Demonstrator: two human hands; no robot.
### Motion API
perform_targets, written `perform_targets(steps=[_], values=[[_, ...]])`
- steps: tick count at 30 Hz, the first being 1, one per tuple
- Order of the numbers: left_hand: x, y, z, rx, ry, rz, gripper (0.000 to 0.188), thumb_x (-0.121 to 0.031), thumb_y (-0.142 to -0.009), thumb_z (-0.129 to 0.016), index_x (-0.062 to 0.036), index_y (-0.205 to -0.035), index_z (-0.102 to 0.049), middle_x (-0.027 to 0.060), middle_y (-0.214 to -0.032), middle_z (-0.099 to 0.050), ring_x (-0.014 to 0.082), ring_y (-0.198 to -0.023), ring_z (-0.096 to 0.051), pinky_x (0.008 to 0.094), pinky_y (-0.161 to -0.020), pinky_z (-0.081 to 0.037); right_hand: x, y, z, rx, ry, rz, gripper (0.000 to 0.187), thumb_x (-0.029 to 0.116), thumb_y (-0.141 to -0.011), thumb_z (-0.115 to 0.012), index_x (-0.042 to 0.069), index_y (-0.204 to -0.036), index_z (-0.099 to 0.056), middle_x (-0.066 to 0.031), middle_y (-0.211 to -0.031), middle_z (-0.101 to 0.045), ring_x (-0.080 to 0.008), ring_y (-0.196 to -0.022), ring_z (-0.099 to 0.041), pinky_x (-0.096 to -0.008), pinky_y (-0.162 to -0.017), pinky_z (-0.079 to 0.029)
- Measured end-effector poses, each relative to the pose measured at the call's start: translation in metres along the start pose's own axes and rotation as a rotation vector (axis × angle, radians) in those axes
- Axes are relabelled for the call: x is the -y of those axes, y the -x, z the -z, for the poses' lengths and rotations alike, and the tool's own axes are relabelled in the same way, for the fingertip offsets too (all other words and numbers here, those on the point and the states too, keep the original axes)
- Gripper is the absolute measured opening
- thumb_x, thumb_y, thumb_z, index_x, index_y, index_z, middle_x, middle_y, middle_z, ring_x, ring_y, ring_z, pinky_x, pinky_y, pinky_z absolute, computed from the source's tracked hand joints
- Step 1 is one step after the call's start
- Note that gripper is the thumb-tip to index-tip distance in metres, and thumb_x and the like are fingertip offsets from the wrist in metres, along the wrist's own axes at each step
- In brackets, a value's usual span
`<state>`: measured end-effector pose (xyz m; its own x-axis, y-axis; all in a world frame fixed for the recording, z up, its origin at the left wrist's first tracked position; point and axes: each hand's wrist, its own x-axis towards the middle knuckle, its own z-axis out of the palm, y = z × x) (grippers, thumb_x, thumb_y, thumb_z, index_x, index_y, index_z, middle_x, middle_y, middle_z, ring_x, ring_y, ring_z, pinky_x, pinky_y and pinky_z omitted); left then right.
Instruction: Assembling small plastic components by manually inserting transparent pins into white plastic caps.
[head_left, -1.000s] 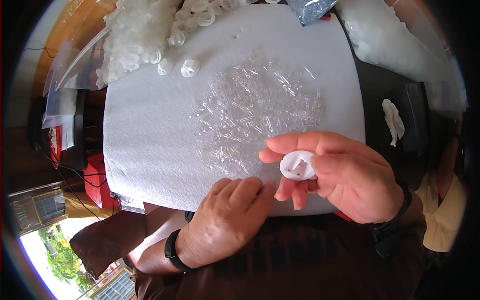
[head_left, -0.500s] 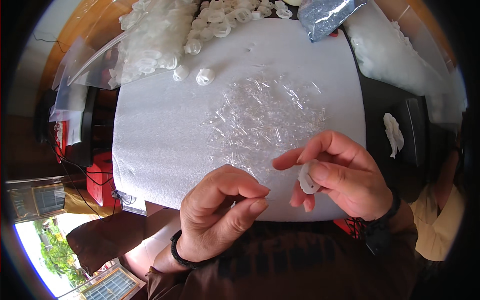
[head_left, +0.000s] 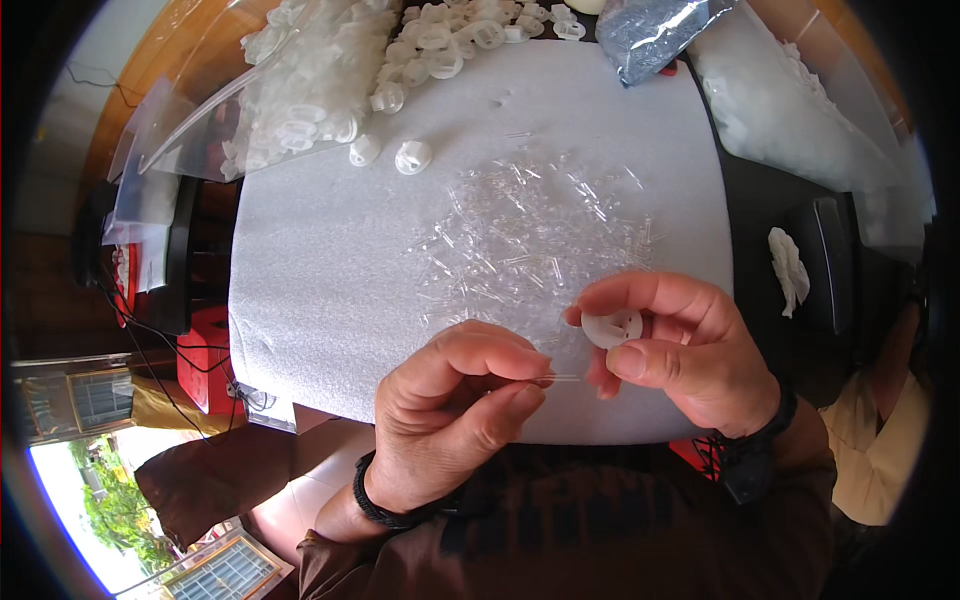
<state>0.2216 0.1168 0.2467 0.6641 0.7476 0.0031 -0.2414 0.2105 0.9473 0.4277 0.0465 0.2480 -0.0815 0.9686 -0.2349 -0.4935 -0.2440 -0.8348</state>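
My left hand (head_left: 447, 405) is closed, with thumb and forefinger pinching what looks like a small clear LED; its two thin wire legs (head_left: 566, 378) stick out toward the right. My right hand (head_left: 695, 355) holds a round white plastic disc (head_left: 608, 329) with small holes, between its thumb and forefinger. The leg tips are just short of the disc, apart from it. Beyond both hands a loose pile of similar clear LEDs (head_left: 535, 230) is spread over the pale foam mat (head_left: 310, 260).
Two white plastic caps (head_left: 412, 157) stand on the mat's far left part. Behind them lie many white rings (head_left: 440, 55) and a clear bag (head_left: 310, 90) of them. At the back right are a silvery bag (head_left: 650, 35), another filled bag (head_left: 785, 110) and a crumpled tissue (head_left: 788, 270).
My left hand has moved slightly right, and the wire legs now show beyond its fingertips. My right hand has turned the disc so its face with holes shows differently.
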Motion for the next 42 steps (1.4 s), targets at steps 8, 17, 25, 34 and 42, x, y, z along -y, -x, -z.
perform_targets(steps=[8,17,25,34,42], values=[[0.001,0.001,0.001,0.018,0.041,0.05,0.015,0.004,-0.086,-0.062,0.0026,-0.1,-0.062,0.0087,-0.1,-0.062,0.0123,-0.091,-0.059,0.0242,-0.08,-0.046,0.006,0.001,-0.001,0.028,-0.052,-0.135,0.039,0.031,-0.098,-0.049,-0.003,-0.115,-0.058,-0.0109,-0.1,-0.064,-0.015,-0.077,-0.064,-0.0237,-0.065,-0.048],[0.008,-0.006,-0.011,-0.011,-0.025,0.088,0.015,-0.01,-0.087,-0.064,0.0034,-0.094,-0.062,0.0119,-0.086,-0.061,0.0103,-0.064,-0.057,0.0213,-0.054,-0.047,-0.006,0.0,0.004,0.138,0.013,-0.071,0.035,0.028,-0.099,-0.047,-0.003,-0.106,-0.063,-0.0085,-0.096,-0.063,-0.0128,-0.082,-0.06,-0.0244,-0.067,-0.048],[0.011,-0.007,-0.009,0.022,0.091,0.118,0.012,-0.002,-0.09,-0.06,0.0007,-0.102,-0.061,0.0043,-0.091,-0.061,0.0071,-0.074,-0.056,0.0207,-0.066,-0.046,-0.001,0.0,0.0,0.147,-0.071,-0.09,0.032,0.018,-0.1,-0.044,-0.004,-0.121,-0.055,-0.0104,-0.106,-0.06,-0.014,-0.091,-0.059,-0.0277,-0.08,-0.05],[0.012,-0.005,-0.001,-0.044,0.096,0.081,0.013,-0.007,-0.091,-0.061,0.0006,-0.101,-0.061,0.0057,-0.09,-0.062,0.0082,-0.075,-0.057,0.0212,-0.068,-0.047,0.003,0.002,-0.001,0.155,-0.259,-0.101,0.036,0.011,-0.101,-0.037,-0.002,-0.134,-0.042,-0.016,-0.13,-0.049,-0.0263,-0.108,-0.059,-0.036,-0.092,-0.049],[0.012,-0.004,-0.001,-0.056,0.079,0.073,0.012,-0.009,-0.09,-0.062,0.0006,-0.099,-0.061,0.0059,-0.091,-0.062,0.0075,-0.073,-0.056,0.0198,-0.065,-0.046,0.001,0.003,0.0,0.154,-0.282,-0.112,0.028,0.009,-0.101,-0.036,-0.002,-0.126,-0.044,-0.0177,-0.127,-0.051,-0.0275,-0.11,-0.058,-0.0367,-0.092,-0.05]])
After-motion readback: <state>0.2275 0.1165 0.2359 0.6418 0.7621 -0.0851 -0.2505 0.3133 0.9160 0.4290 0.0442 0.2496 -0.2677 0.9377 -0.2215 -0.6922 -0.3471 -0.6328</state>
